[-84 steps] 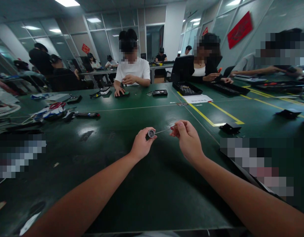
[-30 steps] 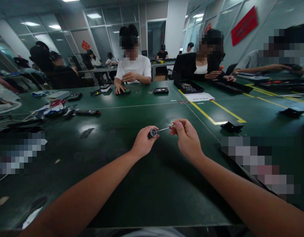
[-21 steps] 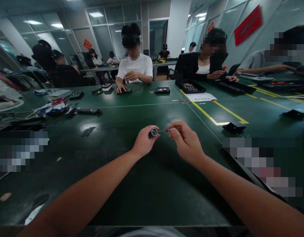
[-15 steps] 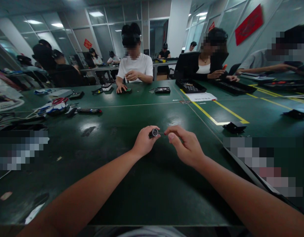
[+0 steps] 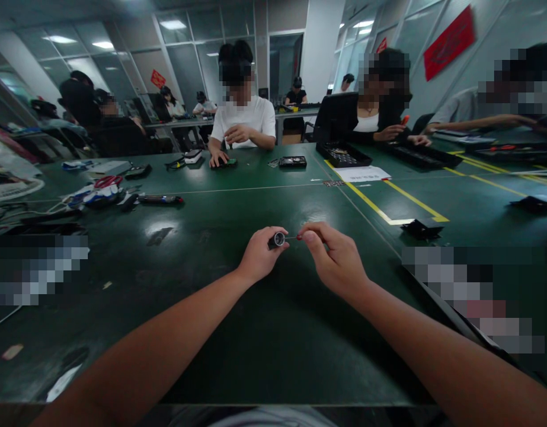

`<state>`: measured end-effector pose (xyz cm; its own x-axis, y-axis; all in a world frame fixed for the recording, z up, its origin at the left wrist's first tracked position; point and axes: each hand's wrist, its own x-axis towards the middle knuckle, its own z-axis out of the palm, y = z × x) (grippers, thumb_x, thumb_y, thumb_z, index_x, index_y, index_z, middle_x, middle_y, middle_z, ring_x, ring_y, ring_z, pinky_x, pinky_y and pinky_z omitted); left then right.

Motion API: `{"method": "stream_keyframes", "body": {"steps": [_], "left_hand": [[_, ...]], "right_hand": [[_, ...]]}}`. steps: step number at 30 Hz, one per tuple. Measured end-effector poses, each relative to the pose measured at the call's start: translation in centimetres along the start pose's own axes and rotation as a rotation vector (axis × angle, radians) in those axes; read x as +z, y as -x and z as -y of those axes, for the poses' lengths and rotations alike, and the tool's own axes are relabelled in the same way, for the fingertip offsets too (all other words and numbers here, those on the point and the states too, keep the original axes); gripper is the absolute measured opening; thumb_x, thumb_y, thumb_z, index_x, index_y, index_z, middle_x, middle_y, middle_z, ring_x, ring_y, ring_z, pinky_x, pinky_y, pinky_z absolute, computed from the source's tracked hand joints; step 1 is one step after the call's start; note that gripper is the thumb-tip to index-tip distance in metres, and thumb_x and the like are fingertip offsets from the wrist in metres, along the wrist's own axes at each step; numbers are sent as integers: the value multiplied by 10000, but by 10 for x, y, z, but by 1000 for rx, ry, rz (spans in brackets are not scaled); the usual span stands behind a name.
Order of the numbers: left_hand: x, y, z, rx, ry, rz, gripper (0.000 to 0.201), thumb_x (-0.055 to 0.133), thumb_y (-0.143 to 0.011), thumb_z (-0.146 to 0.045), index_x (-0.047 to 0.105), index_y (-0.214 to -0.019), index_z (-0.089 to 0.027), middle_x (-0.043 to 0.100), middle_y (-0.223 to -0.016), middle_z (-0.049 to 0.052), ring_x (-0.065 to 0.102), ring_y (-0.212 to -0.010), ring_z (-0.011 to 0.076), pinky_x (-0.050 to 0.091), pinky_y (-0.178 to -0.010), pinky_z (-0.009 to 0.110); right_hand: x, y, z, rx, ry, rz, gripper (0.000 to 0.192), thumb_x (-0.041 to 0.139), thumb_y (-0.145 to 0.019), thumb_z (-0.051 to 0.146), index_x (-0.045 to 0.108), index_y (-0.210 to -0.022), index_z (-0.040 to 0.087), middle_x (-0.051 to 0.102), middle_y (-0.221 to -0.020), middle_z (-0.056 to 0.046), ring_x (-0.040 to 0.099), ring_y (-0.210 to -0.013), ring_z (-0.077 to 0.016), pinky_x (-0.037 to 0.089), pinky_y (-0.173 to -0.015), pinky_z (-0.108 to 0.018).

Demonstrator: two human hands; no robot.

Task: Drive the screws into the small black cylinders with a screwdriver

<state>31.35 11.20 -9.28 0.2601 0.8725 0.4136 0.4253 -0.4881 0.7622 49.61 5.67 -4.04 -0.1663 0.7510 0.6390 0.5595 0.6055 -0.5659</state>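
Observation:
My left hand (image 5: 261, 256) is closed around a short black cylinder (image 5: 277, 239) with a silver-ringed round end, much like a small flashlight, which faces me. From the right a thin metal shaft reaches the cylinder's side; it belongs to what looks like a small screwdriver (image 5: 298, 237) with a red end. Thumb and forefinger of my right hand (image 5: 338, 258) pinch that red end. Whether the shaft's tip sits inside the cylinder is hidden by my left fingers. Both hands are held above the green table (image 5: 273, 344).
A black pen-like tool (image 5: 161, 200) and a heap of cables (image 5: 99, 193) lie at left. Black trays (image 5: 344, 155) stand far right of centre, near a white paper sheet (image 5: 362, 174). A small black part (image 5: 422, 229) lies at right. A person in white (image 5: 244, 121) works opposite.
My right thumb and forefinger have closed on the red end, and the thumb has moved up. The left hand and cylinder have stayed in place.

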Motion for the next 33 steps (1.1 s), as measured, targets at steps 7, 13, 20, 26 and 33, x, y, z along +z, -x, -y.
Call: {"method": "stream_keyframes", "body": {"steps": [7,13,20,26,33], "left_hand": [[0,-1,3,12,34,-30,226,714,-859,-157,668,-1067,-231,690,-1084,28,634,-1032,220,463,-960,375],[0,-1,2,14,19,-31,264,733,-839,-141,680,-1080,-236,696,-1099,32,633,-1050,232,463,-972,391],[1,-3,2,-19,25,-56,273,723,-843,-136,677,-1094,-234,696,-1098,35,636,-1049,237,465,-973,403],[1,-1,0,-15,21,-41,283,725,-849,-156,677,-1112,-246,695,-1104,37,632,-1048,239,465,-971,410],[1,-1,0,-35,49,-31,270,729,-847,-168,675,-1101,-241,695,-1101,33,634,-1045,238,466,-963,394]], "right_hand": [[5,2,-2,132,-79,-70,166,517,-975,310,623,-1057,213,713,-885,-45,674,-786,-198,485,-707,-334],[16,-4,-16,455,-448,-235,236,538,-950,440,637,-930,226,636,-762,-19,619,-717,-188,516,-718,-365],[22,-8,-27,709,-852,-336,239,612,-894,454,610,-838,222,550,-697,17,530,-610,-142,541,-658,-337],[18,-1,-18,395,-360,-281,256,485,-985,448,612,-962,227,627,-797,-13,606,-725,-171,511,-721,-356],[13,0,-18,285,-226,-150,217,466,-1005,394,602,-1010,224,647,-813,-16,627,-757,-182,479,-720,-352]]}}
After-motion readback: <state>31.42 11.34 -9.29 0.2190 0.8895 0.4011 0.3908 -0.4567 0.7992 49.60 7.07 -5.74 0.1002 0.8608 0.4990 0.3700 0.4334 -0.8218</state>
